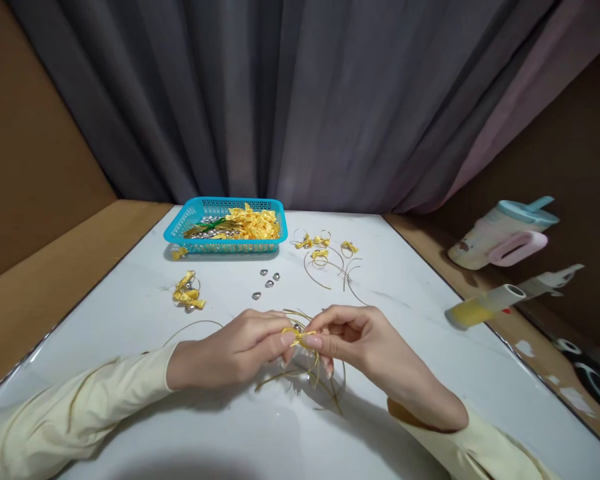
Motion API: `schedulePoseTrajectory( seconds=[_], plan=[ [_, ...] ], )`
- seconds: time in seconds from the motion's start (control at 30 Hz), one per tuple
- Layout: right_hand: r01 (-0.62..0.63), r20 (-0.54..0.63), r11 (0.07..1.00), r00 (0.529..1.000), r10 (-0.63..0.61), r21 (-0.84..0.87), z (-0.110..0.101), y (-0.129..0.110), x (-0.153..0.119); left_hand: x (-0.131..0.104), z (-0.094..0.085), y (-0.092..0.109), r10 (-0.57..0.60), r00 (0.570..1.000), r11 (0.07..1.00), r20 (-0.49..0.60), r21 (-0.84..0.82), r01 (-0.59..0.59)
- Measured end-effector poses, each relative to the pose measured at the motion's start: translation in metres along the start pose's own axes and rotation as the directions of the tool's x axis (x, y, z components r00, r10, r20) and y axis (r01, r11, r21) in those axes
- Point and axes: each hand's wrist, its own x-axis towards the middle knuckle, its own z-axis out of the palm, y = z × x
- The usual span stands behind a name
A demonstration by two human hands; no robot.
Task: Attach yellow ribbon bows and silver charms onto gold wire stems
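Between my two hands, low over the table, is a small yellow ribbon bow (299, 337) with a bit of silver at its top. My left hand (253, 343) pinches its left side between thumb and fingers. From the other side my right hand (347, 337) pinches the bow's right end with thumb and forefinger. Thin gold cords (325, 385) hang and lie loosely under and around my fingers. The tips of several fingers are hidden behind the bow. Just beyond my hands lie several small silver beads (269, 284).
A blue basket (225, 247) holds yellow bows, silver beads and gold cords. A pile of yellow bows (187, 293) lies at left; several bows with cord rings (320, 255) lie at back right. A cup with a pink handle (503, 233) and a clear tube (487, 305) stand at right.
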Motion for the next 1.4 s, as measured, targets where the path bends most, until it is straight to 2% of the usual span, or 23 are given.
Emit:
schedulePoseTrajectory(
  seconds=[0.17,0.33,0.43,0.5,0.57,0.63,0.67,0.73,0.8,0.9,1.0,1.4],
  plan=[
    [0.009,-0.016,1.0,1.0,-0.01,-0.008,-0.002,0.0,-0.001,0.001,0.001,-0.002,-0.023,1.0,1.0,-0.012,-0.001,0.023],
    [0.033,-0.026,0.996,0.999,-0.035,-0.08,-0.002,0.0,0.0,0.001,0.004,-0.005,0.011,1.0,0.998,-0.023,0.06,-0.01],
    [0.113,-0.084,0.978,0.988,-0.13,-0.176,-0.006,0.0,0.0,0.001,0.005,-0.007,0.028,0.999,0.994,-0.043,0.108,-0.023],
    [0.216,-0.183,0.944,0.947,-0.265,-0.249,-0.011,-0.001,-0.003,0.0,0.006,-0.008,0.026,0.997,0.992,-0.069,0.129,-0.017],
    [0.319,-0.275,0.903,0.876,-0.397,-0.287,-0.016,-0.003,-0.008,0.0,0.006,-0.009,0.013,0.994,0.991,-0.107,0.132,0.002],
    [0.394,-0.312,0.879,0.827,-0.467,-0.271,-0.019,-0.006,-0.014,0.0,0.007,-0.009,-0.02,0.987,0.992,-0.157,0.119,0.04],
    [0.414,-0.308,0.878,0.825,-0.473,-0.242,-0.018,-0.007,-0.017,0.001,0.008,-0.008,-0.04,0.982,0.992,-0.183,0.11,0.061],
    [0.392,-0.274,0.906,0.864,-0.422,-0.161,-0.014,-0.008,-0.021,0.001,0.009,-0.007,-0.071,0.972,0.991,-0.226,0.092,0.094],
    [0.294,-0.209,0.95,0.928,-0.31,-0.104,-0.007,-0.005,-0.022,0.001,0.011,-0.006,-0.084,0.963,0.991,-0.255,0.078,0.107],
    [0.139,-0.114,0.981,0.981,-0.155,-0.136,0.003,0.002,-0.018,0.001,0.013,-0.006,-0.088,0.955,0.992,-0.284,0.062,0.109],
    [0.092,-0.083,0.977,0.99,-0.109,-0.193,0.009,0.009,-0.013,0.001,0.015,-0.007,-0.09,0.95,0.993,-0.299,0.05,0.109],
    [0.087,-0.067,0.968,0.992,-0.106,-0.237,0.015,0.013,-0.011,0.0,0.017,-0.005,-0.083,0.955,0.994,-0.284,0.045,0.1]
  ],
)
